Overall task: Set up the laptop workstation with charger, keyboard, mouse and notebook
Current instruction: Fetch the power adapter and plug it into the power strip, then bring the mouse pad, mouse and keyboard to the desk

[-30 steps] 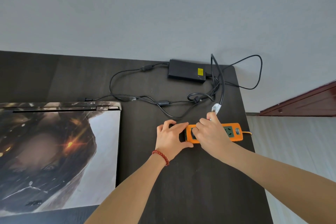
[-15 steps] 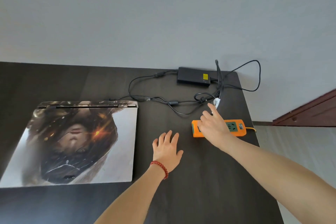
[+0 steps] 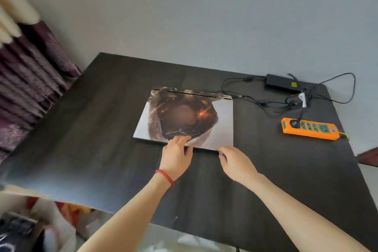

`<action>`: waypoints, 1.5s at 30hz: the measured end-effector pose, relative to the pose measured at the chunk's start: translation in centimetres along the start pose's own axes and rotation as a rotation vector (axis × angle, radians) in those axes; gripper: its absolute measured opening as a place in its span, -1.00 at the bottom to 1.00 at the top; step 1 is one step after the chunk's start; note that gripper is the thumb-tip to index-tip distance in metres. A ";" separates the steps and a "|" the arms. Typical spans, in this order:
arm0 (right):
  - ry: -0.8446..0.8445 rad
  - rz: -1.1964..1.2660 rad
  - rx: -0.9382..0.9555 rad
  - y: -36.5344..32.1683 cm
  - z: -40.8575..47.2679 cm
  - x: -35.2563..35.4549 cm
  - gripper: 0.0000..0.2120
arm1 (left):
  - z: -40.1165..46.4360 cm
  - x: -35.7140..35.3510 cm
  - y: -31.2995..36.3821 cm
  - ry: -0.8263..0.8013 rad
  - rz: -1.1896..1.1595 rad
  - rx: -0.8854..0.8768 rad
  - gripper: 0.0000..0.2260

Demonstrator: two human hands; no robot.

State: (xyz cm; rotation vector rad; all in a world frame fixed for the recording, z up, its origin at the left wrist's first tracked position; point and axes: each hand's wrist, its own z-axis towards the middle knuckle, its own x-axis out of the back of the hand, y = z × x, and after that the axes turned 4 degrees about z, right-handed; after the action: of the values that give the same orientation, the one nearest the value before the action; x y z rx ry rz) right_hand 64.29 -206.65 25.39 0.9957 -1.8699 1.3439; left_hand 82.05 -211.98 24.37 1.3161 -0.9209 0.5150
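The laptop (image 3: 222, 121) lies closed in the middle of the dark table (image 3: 98, 129), its lid covered with a printed picture. My left hand (image 3: 177, 154) rests with its fingertips on the lid's front edge. My right hand (image 3: 235, 160) touches the front right corner of the laptop with its fingertips. The black charger brick (image 3: 281, 82) sits at the back right, its cable running to the laptop's rear. The charger's black plug (image 3: 294, 123) is in the orange power strip (image 3: 311, 131) on the right.
Loose black cable loops (image 3: 337, 88) lie around the charger and hang past the table's far right corner. Purple curtains (image 3: 30, 80) hang at the left. Patterned fabric (image 3: 51, 217) lies below the table's near left edge.
Both hands left the power strip and moved left to the laptop's front edge. The view swung left, so the laptop now sits in the middle.
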 end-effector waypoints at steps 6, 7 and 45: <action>-0.187 0.172 0.213 -18.5 -1.3 -12.6 -0.72 | -11.6 10.5 -16.4 0.228 -0.076 0.389 -0.73; -0.242 0.181 0.253 -21.2 -1.6 -14.6 -0.73 | -13.9 11.8 -18.8 0.271 -0.094 0.473 -0.73; -0.713 -0.004 0.159 -51.6 10.2 -61.4 -0.30 | -36.1 11.5 -70.6 0.123 -0.185 1.300 -0.23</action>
State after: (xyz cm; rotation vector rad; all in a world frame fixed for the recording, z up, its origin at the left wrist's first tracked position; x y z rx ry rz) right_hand 139.65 -213.23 -3.15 1.7282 -2.2709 1.2401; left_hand 153.46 -194.61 -7.48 2.4493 -0.2674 1.1160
